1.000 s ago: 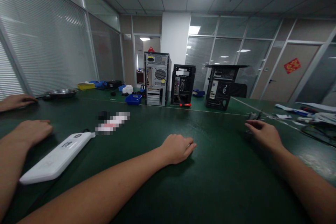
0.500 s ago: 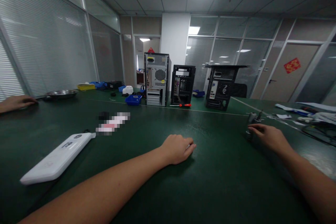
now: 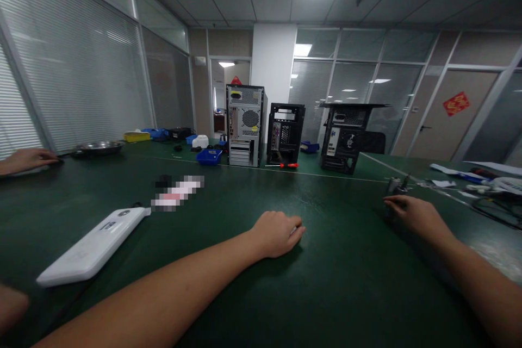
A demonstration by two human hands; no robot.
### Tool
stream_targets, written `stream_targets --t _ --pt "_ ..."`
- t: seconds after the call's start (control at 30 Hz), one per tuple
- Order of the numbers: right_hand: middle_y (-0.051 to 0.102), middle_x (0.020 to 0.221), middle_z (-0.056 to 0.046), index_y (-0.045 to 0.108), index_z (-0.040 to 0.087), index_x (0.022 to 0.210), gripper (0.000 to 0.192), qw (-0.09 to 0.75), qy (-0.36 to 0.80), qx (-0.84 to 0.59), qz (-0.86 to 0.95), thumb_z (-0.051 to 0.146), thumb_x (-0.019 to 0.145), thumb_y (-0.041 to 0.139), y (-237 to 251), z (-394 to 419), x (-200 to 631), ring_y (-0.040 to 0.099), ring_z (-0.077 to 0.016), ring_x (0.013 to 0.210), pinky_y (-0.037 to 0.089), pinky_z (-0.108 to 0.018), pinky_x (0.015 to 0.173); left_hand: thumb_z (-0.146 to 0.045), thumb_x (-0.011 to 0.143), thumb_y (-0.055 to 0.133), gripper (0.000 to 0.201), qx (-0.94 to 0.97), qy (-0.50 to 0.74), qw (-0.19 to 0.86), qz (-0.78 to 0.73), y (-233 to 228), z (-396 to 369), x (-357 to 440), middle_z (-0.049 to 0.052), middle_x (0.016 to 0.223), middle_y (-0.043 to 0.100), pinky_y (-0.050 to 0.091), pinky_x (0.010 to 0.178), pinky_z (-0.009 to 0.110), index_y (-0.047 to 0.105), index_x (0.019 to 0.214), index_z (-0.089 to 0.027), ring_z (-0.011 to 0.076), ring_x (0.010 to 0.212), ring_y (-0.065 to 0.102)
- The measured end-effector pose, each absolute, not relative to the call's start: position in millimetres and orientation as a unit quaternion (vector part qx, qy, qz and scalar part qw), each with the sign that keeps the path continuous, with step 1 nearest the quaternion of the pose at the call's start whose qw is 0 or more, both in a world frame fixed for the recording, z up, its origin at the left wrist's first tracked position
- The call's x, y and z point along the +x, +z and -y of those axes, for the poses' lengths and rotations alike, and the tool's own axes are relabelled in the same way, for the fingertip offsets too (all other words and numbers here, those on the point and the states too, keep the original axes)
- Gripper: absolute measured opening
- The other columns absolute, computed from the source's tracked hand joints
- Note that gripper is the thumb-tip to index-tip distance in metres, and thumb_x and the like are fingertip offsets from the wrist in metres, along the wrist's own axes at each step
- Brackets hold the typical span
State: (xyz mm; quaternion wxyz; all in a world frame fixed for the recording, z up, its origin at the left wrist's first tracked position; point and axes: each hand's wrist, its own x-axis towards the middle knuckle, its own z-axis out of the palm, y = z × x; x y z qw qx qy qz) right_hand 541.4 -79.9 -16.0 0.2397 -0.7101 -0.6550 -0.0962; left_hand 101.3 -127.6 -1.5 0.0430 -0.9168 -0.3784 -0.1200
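Observation:
My left hand (image 3: 278, 234) lies palm down on the green table (image 3: 334, 283), fingers curled in; a small white glint shows under the fingertips, and I cannot tell what it is. My right hand (image 3: 416, 216) rests flat further right, its fingertips beside small metal parts (image 3: 396, 185) that stand on the table. It grips nothing. A white flat device (image 3: 92, 247) lies to the left of my left forearm.
Three computer cases (image 3: 244, 125) (image 3: 285, 133) (image 3: 345, 136) stand across the table, with a red screwdriver (image 3: 287, 164) and blue bin (image 3: 207, 155) in front. Another person's hand (image 3: 24, 159) rests far left near a metal dish (image 3: 98, 147). Cables and papers (image 3: 489, 185) lie at right.
Another person's hand that lay beside the white device has pulled back out of view. My right hand slid slightly forward toward the small metal parts. My left hand stayed put.

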Motion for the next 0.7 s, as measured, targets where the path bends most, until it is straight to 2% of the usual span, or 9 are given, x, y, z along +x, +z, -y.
stream_targets --t 0.2,0.43,0.53,0.6,0.7 --pt "0.074 0.096 -0.013 0.075 0.022 0.100 0.041 0.248 -0.086 -0.731 0.630 0.050 0.083 0.050 -17 74 547 0.066 -0.0318 0.084 0.045 -0.040 0.069 -0.047 0.099 0.030 0.042 -0.921 -0.097 0.063 0.372 3 131 103 0.008 0.080 0.069 0.051 0.063 0.034 0.063 0.109 -0.023 0.0240 0.069 0.067" --pt "0.074 0.084 -0.012 0.072 0.022 0.094 0.044 0.312 0.084 -0.759 0.565 0.060 0.076 0.057 -17 72 549 0.068 -0.0290 0.066 0.048 -0.041 0.063 -0.038 0.096 0.041 0.030 -0.934 -0.003 0.122 0.337 15 141 108 0.012 0.080 0.072 0.051 0.058 0.037 0.063 0.107 -0.019 0.0296 0.070 0.069" --pt "0.074 0.084 -0.012 0.069 0.023 0.088 0.046 0.326 0.054 -0.753 0.570 0.066 0.073 0.059 -22 72 548 0.069 -0.0312 0.069 0.049 -0.042 0.064 -0.024 0.088 0.055 0.017 -0.927 0.063 0.118 0.351 35 166 114 0.016 0.083 0.073 0.050 0.057 0.036 0.067 0.098 -0.017 0.0314 0.074 0.070" --pt "0.074 0.090 -0.013 0.067 0.023 0.092 0.049 0.344 0.003 -0.740 0.579 0.067 0.073 0.058 -19 74 542 0.070 -0.0330 0.078 0.050 -0.043 0.068 -0.017 0.083 0.059 0.012 -0.918 0.091 0.092 0.374 50 192 115 0.015 0.078 0.073 0.047 0.053 0.034 0.069 0.091 -0.018 0.0294 0.068 0.069" --pt "0.071 0.106 -0.015 0.062 0.019 0.107 0.057 0.362 -0.076 -0.720 0.587 0.067 0.079 0.051 10 89 518 0.067 -0.0330 0.095 0.050 -0.043 0.081 -0.035 0.091 0.051 0.024 -0.936 0.028 0.030 0.350 58 235 106 0.009 0.064 0.069 0.045 0.049 0.033 0.068 0.102 -0.023 0.0243 0.055 0.065"
